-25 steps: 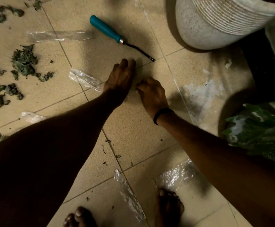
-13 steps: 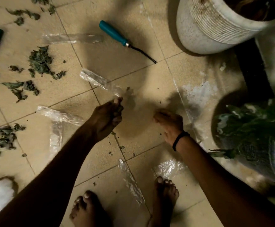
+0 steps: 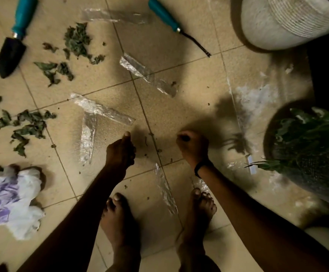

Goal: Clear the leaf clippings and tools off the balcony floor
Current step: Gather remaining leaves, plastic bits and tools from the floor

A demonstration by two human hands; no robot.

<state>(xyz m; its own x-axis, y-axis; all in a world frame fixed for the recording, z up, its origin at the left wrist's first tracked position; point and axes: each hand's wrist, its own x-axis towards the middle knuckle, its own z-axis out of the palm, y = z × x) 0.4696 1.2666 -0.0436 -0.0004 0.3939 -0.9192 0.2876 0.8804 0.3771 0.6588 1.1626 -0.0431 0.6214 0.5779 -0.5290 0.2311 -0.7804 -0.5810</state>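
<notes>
On tile floor (image 3: 189,107), leaf clippings (image 3: 77,40) w/ trowel (image 3: 12,48)

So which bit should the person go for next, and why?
Probably sweep the left hand to the leaf clippings on its side: the nearest loose pile, close to the white bag, which looks fit to hold them. The trowel lies farther off.

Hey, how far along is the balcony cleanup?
Barely started; nothing looks cleared. In hand: left hand and right hand are curled, contents hidden. Remaining: leaf piles, trowel, hooked tool and plastic strips on the floor.
</notes>
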